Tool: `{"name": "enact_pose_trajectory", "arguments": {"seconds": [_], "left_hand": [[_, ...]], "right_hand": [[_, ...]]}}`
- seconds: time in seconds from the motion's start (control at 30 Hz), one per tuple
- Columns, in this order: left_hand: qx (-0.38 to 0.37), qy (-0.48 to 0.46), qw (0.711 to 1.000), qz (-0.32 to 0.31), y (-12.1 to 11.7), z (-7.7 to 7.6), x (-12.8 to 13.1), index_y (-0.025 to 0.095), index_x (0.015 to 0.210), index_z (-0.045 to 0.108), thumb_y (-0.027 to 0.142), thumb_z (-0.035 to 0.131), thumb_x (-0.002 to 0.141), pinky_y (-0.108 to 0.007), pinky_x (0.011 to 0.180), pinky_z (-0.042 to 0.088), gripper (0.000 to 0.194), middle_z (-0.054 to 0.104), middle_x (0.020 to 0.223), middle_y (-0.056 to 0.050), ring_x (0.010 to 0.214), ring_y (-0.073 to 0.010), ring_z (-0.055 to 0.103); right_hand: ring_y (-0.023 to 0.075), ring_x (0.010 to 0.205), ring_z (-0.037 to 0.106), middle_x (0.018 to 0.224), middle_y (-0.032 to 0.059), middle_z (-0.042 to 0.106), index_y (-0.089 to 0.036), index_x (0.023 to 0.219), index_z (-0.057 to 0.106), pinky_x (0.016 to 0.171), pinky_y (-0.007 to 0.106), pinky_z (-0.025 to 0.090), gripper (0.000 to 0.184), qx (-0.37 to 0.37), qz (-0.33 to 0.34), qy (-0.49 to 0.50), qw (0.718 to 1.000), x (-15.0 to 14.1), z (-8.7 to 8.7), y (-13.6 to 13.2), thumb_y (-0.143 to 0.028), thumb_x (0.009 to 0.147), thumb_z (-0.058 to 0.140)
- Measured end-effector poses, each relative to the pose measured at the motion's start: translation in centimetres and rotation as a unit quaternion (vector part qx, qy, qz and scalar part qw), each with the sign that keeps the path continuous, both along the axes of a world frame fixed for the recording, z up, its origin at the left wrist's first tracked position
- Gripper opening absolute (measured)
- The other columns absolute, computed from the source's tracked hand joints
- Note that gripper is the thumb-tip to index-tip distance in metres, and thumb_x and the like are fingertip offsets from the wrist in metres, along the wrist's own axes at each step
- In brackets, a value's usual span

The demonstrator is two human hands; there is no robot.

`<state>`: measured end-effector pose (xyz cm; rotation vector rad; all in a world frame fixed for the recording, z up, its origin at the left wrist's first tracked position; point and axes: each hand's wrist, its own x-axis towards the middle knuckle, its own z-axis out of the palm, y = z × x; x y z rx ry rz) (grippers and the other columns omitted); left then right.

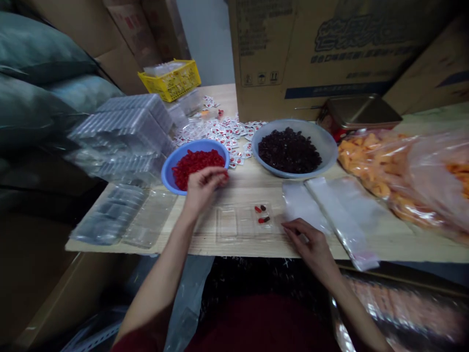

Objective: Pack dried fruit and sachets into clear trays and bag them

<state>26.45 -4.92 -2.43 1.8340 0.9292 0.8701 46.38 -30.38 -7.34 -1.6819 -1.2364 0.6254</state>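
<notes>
My left hand [207, 185] is over the right rim of a blue bowl [168, 178], its fingers pinched on a small red piece [224, 177]. Glossy red pieces [198, 164] of the same kind fill that bowl. In front of me lies a clear plastic compartment tray [227, 226]. Its right-hand compartments hold two red pieces and two dark pieces [263, 208]. Just beside the tray's right edge is my right hand [306, 239], resting low with curled fingers. Whether its fingertips hold anything is too unclear to see.
A pale bowl [331, 151] of dark pieces stands behind the tray. Small printed sachets [232, 139] are scattered at the back. Stacked clear trays [124, 127] and a yellow basket [183, 83] stand left; clear bags [340, 220] and bagged orange pieces [381, 166] lie right.
</notes>
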Motion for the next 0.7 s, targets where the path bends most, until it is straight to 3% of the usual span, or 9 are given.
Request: {"name": "enact_pose_trajectory", "arguments": {"seconds": [0.07, 0.13, 0.23, 0.33, 0.43, 0.6, 0.7], "left_hand": [[-0.023, -0.001, 0.996, -0.089, -5.8, -1.2, 1.0, 0.020, 0.101, 0.073, 0.036, 0.064, 0.088, -0.032, 0.080, 0.055, 0.022, 0.075, 0.094, -0.007, 0.085, -0.0195, 0.069], [0.003, 0.014, 0.990, -0.140, -10.5, -3.3, 1.9, 0.023, 0.099, 0.072, 0.032, 0.059, 0.093, -0.033, 0.083, 0.054, 0.017, 0.074, 0.097, -0.007, 0.091, -0.0194, 0.068], [0.067, 0.045, 0.984, -0.160, -14.0, -6.3, 2.7, 0.024, 0.101, 0.069, 0.028, 0.054, 0.096, -0.036, 0.083, 0.053, 0.017, 0.072, 0.097, -0.007, 0.092, -0.0200, 0.067], [0.149, 0.098, 0.970, -0.164, -14.2, -7.6, 2.7, 0.024, 0.103, 0.069, 0.026, 0.054, 0.096, -0.043, 0.087, 0.051, 0.017, 0.072, 0.098, -0.008, 0.098, -0.0239, 0.062], [0.199, 0.148, 0.954, -0.167, -13.7, -7.3, 2.3, 0.027, 0.109, 0.070, 0.027, 0.055, 0.095, -0.048, 0.089, 0.048, 0.020, 0.070, 0.106, -0.009, 0.106, -0.0273, 0.057], [0.192, 0.169, 0.953, -0.163, -12.8, -6.3, 1.8, 0.027, 0.101, 0.073, 0.028, 0.053, 0.096, -0.042, 0.080, 0.048, 0.021, 0.066, 0.091, -0.009, 0.093, -0.0243, 0.057], [0.166, 0.124, 0.967, -0.149, -9.9, -5.6, 2.9, 0.024, 0.104, 0.071, 0.027, 0.049, 0.098, -0.037, 0.084, 0.051, 0.022, 0.068, 0.093, -0.008, 0.094, -0.0214, 0.061]], "right_hand": [[0.0219, 0.090, 0.064, 0.096, 0.0077, 0.066, -0.025, 0.100, 0.070, 0.077, 0.035, 0.054, 0.020, 0.004, -0.006, 0.003, 1.000, -0.6, -0.4, 0.0, -0.035, 0.097, 0.053], [0.0229, 0.097, 0.063, 0.103, 0.0091, 0.063, -0.025, 0.106, 0.070, 0.082, 0.037, 0.054, 0.020, 0.015, -0.002, -0.002, 1.000, -1.3, -1.0, 0.2, -0.034, 0.096, 0.054], [0.0250, 0.105, 0.059, 0.108, 0.0100, 0.061, -0.025, 0.108, 0.069, 0.091, 0.042, 0.052, 0.018, 0.046, -0.004, -0.037, 0.998, -2.2, -2.1, 0.6, -0.031, 0.094, 0.058], [0.0261, 0.102, 0.057, 0.102, 0.0093, 0.061, -0.025, 0.096, 0.069, 0.090, 0.045, 0.051, 0.010, 0.053, -0.015, -0.073, 0.996, -2.6, -2.9, 0.8, -0.027, 0.093, 0.059], [0.0260, 0.100, 0.056, 0.101, 0.0089, 0.060, -0.025, 0.094, 0.068, 0.088, 0.045, 0.051, 0.010, 0.048, -0.007, -0.084, 0.995, -2.9, -3.1, 0.8, -0.023, 0.093, 0.058], [0.0250, 0.099, 0.056, 0.102, 0.0096, 0.057, -0.025, 0.099, 0.070, 0.085, 0.043, 0.052, 0.018, 0.055, 0.016, -0.097, 0.994, -2.9, -3.1, 1.0, -0.020, 0.095, 0.053], [0.0254, 0.100, 0.056, 0.104, 0.0101, 0.057, -0.025, 0.104, 0.069, 0.086, 0.044, 0.052, 0.018, 0.062, 0.010, -0.105, 0.992, -2.3, -2.8, 1.3, -0.021, 0.095, 0.054]]}}
